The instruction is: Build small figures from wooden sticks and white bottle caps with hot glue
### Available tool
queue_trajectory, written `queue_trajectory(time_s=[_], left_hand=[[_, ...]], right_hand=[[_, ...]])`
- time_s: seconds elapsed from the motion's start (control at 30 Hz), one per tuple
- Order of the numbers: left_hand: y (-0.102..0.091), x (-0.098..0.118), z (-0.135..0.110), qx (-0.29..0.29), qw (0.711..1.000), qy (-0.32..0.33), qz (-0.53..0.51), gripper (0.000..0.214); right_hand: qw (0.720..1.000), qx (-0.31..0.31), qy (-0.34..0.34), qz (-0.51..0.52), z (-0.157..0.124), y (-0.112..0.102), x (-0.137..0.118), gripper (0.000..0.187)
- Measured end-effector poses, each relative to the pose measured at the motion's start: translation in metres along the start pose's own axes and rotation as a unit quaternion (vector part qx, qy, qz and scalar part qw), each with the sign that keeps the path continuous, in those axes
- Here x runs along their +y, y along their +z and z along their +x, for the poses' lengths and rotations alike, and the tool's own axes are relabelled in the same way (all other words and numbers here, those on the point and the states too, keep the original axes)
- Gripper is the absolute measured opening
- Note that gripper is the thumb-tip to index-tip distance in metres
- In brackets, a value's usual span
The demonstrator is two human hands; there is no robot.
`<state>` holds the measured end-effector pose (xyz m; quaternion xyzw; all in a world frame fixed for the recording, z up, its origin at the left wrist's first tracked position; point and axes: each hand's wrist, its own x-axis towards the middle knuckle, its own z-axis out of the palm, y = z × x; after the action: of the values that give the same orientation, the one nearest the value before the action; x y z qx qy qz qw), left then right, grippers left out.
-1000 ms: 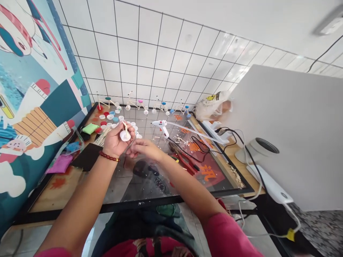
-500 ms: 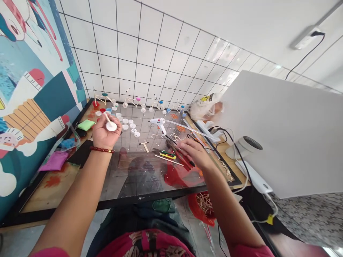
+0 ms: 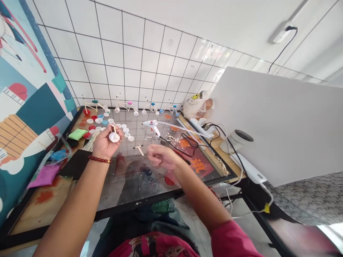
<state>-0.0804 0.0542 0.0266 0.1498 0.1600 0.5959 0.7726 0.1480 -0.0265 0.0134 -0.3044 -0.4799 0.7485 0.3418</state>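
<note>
White tiled wall (image 3: pixel 150 53) w/ dark grout, mural (image 3: pixel 24 103) on left, glass-topped table (image 3: pixel 128 185).

— What lines the tiled wall?
— Little stick-and-cap bicycles (image 3: pixel 125 106), with loose bottle caps (image 3: pixel 98 119) scattered before them on the glass counter (image 3: pixel 120 191).
— And the middle?
— A white glue gun (image 3: pixel 151 125) near a small wooden cross (image 3: pixel 139 148); a black cable (image 3: pixel 187 141) loops to their right.
— The left edge?
— A green cloth (image 3: pixel 77 134) and a purple pouch (image 3: pixel 44 175), beside the painted mural (image 3: pixel 26 107).
</note>
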Motion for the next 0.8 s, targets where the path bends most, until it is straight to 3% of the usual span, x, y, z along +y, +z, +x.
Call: queue_trajectory(time_s=[0.13, 0.23, 0.33, 0.43, 0.5, 0.6, 0.67, 0.7, 0.8], left_hand=[[-0.005, 0.003, 0.004, 0.013, 0.999, 0.028, -0.037, 0.018], [-0.007, 0.008, 0.005, 0.007, 0.997, 0.055, -0.06, 0.017], [-0.008, 0.015, 0.006, -0.016, 0.992, 0.09, -0.087, 0.013], [-0.007, 0.025, 0.003, -0.037, 0.986, 0.118, -0.112, 0.011], [-0.006, 0.034, -0.001, -0.048, 0.982, 0.127, -0.131, 0.011], [-0.007, 0.054, -0.009, -0.066, 0.974, 0.148, -0.155, 0.011], [-0.01, 0.068, -0.013, -0.078, 0.968, 0.172, -0.163, 0.009], [-0.013, 0.072, -0.014, -0.08, 0.966, 0.18, -0.165, 0.008], [-0.015, 0.075, -0.014, -0.076, 0.965, 0.188, -0.165, 0.01]], right_hand=[[0.975, 0.18, -0.037, -0.122, -0.09, -0.049, -0.013, 0.031], [0.915, 0.343, -0.049, -0.205, -0.136, -0.084, -0.02, 0.031], [0.863, 0.434, -0.061, -0.254, -0.153, -0.108, -0.023, 0.032], [0.82, 0.478, -0.069, -0.307, -0.141, -0.124, -0.024, 0.033], [0.76, 0.534, -0.086, -0.361, -0.127, -0.136, -0.025, 0.031], [0.604, 0.653, -0.086, -0.448, -0.127, -0.163, -0.031, 0.027], [0.524, 0.711, -0.067, -0.464, -0.149, -0.182, -0.036, 0.028], [0.499, 0.737, -0.059, -0.452, -0.166, -0.19, -0.038, 0.028], [0.468, 0.78, -0.069, -0.41, -0.22, -0.202, -0.038, 0.033]])
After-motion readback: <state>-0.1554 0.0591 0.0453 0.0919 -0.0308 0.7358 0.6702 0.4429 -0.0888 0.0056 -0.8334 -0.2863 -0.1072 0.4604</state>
